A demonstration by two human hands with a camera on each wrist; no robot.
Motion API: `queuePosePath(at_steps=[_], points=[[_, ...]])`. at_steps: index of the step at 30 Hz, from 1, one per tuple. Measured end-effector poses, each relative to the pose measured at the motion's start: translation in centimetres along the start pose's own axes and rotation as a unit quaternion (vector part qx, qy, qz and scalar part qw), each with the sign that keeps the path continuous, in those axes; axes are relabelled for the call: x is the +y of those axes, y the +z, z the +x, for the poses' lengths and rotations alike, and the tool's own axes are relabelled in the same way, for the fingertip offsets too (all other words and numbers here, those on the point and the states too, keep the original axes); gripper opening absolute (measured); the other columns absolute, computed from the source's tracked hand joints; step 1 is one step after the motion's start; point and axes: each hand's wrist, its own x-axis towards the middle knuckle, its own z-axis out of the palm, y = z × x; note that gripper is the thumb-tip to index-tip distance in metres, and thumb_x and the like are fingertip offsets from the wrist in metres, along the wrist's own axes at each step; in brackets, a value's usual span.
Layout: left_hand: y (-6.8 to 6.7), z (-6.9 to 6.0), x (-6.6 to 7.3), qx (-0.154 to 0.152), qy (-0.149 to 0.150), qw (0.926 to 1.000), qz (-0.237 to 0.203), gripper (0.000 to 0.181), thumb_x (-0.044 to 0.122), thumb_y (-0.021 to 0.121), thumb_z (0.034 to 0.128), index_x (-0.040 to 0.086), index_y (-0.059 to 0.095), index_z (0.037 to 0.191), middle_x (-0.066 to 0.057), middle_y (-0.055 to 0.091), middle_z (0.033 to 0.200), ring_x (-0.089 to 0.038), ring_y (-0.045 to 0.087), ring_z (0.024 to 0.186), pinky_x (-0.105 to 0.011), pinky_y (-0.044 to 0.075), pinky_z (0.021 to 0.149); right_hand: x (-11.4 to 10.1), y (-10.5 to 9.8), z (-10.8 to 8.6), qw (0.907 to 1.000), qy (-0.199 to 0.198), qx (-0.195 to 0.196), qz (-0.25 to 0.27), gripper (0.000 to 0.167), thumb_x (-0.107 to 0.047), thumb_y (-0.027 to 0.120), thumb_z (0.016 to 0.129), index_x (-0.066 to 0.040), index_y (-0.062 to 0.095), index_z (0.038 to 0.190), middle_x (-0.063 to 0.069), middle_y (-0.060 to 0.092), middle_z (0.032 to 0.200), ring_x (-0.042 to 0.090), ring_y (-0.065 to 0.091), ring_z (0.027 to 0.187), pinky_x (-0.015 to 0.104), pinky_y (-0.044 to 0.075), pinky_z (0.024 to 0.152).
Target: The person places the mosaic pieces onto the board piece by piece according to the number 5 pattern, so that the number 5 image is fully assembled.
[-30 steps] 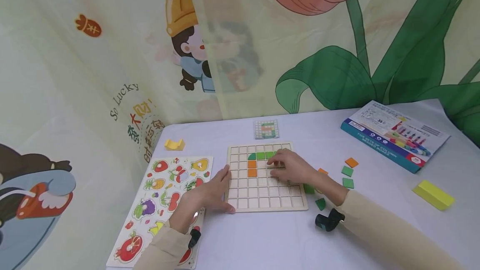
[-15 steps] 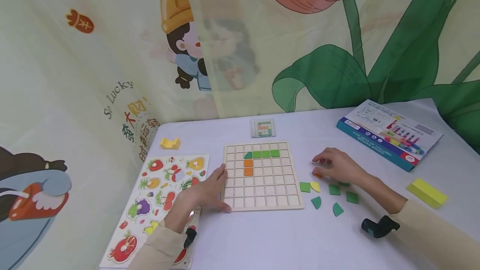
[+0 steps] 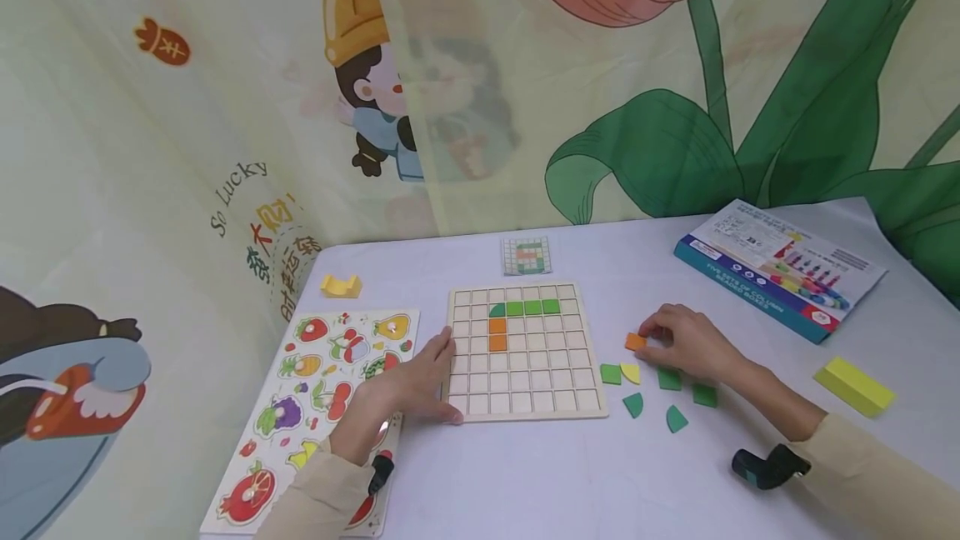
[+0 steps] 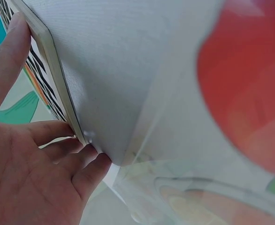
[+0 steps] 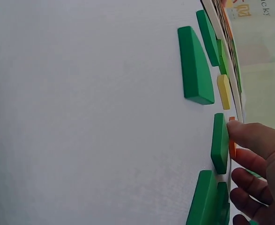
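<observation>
In the head view my right hand pinches an orange square tile between thumb and fingers, just right of the wooden grid board. The right wrist view shows the thumb on this tile's edge. Along the board's left side rests my left hand, thumb at the near corner and fingers extended; the left wrist view shows them touching the board's edge. On the grid lie a green quarter-round, a row of green squares and two orange squares.
Loose green tiles and a yellow quarter-round lie right of the board. A pattern card is behind it. A fruit puzzle lies left, under the left forearm. A box and yellow block stand right.
My right hand has left the board's green row, moved right to the loose pieces and taken hold of an orange square tile. The left hand stays at the board's edge.
</observation>
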Motion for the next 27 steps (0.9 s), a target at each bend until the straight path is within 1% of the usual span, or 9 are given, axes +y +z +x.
queuePosePath(at_steps=[3, 5, 8, 10, 12, 16, 22, 24, 27], points=[[-0.1, -0.1, 0.1, -0.001, -0.001, 1.0000, 0.002, 0.106, 0.040, 0.081, 0.0763, 0.001, 0.019, 0.154, -0.012, 0.007, 0.164, -0.028, 0.015, 0.151, -0.043, 0.033, 0.116, -0.1, 0.0, 0.2, 1.0000, -0.006, 0.003, 0.007, 0.034, -0.028, 0.080, 0.078, -0.008, 0.072, 0.104, 0.009, 0.063, 0.098, 0.022, 0.055, 0.089, 0.034, 0.056, 0.075], [-0.1, -0.1, 0.1, -0.003, -0.001, 1.0000, 0.004, 0.106, 0.040, 0.081, 0.0765, 0.000, 0.019, 0.154, -0.012, 0.007, 0.164, -0.028, 0.014, 0.151, -0.043, 0.032, 0.116, -0.3, 0.0, 0.4, 0.9998, -0.015, 0.008, 0.007, 0.033, -0.027, 0.079, 0.078, -0.008, 0.072, 0.105, 0.011, 0.063, 0.101, 0.024, 0.055, 0.092, 0.038, 0.056, 0.077], [-0.1, -0.1, 0.2, -0.004, -0.002, 1.0000, 0.004, 0.106, 0.040, 0.081, 0.0764, 0.000, 0.019, 0.154, -0.012, 0.007, 0.164, -0.029, 0.014, 0.151, -0.043, 0.032, 0.116, -1.0, 0.0, 0.9, 0.9994, -0.030, 0.014, 0.007, 0.031, -0.027, 0.079, 0.079, -0.009, 0.073, 0.104, 0.010, 0.064, 0.102, 0.025, 0.055, 0.093, 0.041, 0.054, 0.079], [-0.2, -0.1, 0.2, -0.004, -0.001, 1.0000, 0.004, 0.106, 0.040, 0.081, 0.0764, 0.000, 0.020, 0.153, -0.012, 0.007, 0.164, -0.029, 0.014, 0.151, -0.043, 0.032, 0.116, -1.6, 0.2, 1.4, 0.9990, -0.042, 0.015, 0.005, 0.029, -0.027, 0.078, 0.079, -0.010, 0.073, 0.103, 0.008, 0.064, 0.099, 0.024, 0.054, 0.092, 0.041, 0.051, 0.079], [-0.1, -0.1, 0.1, -0.004, -0.001, 1.0000, 0.005, 0.106, 0.040, 0.080, 0.0765, 0.000, 0.020, 0.153, -0.012, 0.007, 0.164, -0.029, 0.014, 0.151, -0.044, 0.032, 0.116, -2.5, 0.4, 1.9, 0.9988, -0.048, 0.009, 0.007, 0.029, -0.029, 0.077, 0.080, -0.012, 0.073, 0.103, 0.005, 0.063, 0.097, 0.022, 0.053, 0.091, 0.037, 0.049, 0.078], [-0.1, -0.1, -0.1, -0.005, -0.002, 1.0000, 0.007, 0.106, 0.040, 0.080, 0.0769, 0.001, 0.018, 0.154, -0.012, 0.006, 0.164, -0.029, 0.014, 0.151, -0.044, 0.032, 0.116, -4.9, 1.4, 3.1, 0.9976, -0.066, -0.004, 0.021, 0.029, -0.031, 0.078, 0.080, -0.013, 0.073, 0.103, 0.003, 0.063, 0.097, 0.019, 0.052, 0.089, 0.032, 0.048, 0.076], [-0.1, 0.1, -0.2, -0.004, -0.008, 0.9999, 0.006, 0.107, 0.042, 0.080, 0.0761, 0.003, 0.018, 0.154, -0.011, 0.005, 0.165, -0.028, 0.014, 0.151, -0.044, 0.034, 0.115, -8.3, 3.1, 4.4, 0.9930, -0.115, 0.001, 0.028, 0.025, -0.030, 0.080, 0.079, -0.015, 0.074, 0.098, -0.001, 0.065, 0.095, 0.017, 0.052, 0.088, 0.033, 0.046, 0.079], [-0.1, 0.1, -0.2, -0.004, -0.013, 0.9999, 0.003, 0.108, 0.043, 0.080, 0.0755, 0.005, 0.018, 0.155, -0.010, 0.005, 0.165, -0.028, 0.014, 0.151, -0.044, 0.036, 0.114, -9.2, 3.7, 4.7, 0.9916, -0.125, -0.002, 0.032, 0.023, -0.029, 0.079, 0.080, -0.015, 0.074, 0.098, -0.002, 0.065, 0.095, 0.016, 0.053, 0.089, 0.033, 0.045, 0.080], [-0.1, 0.1, -0.2, -0.004, -0.012, 0.9999, 0.003, 0.108, 0.044, 0.081, 0.0753, 0.004, 0.018, 0.155, -0.010, 0.005, 0.165, -0.028, 0.014, 0.151, -0.044, 0.036, 0.114, -10.3, 4.4, 5.1, 0.9898, -0.139, -0.008, 0.033, 0.023, -0.029, 0.078, 0.080, -0.016, 0.075, 0.098, -0.003, 0.067, 0.098, 0.015, 0.054, 0.092, 0.035, 0.046, 0.083]])
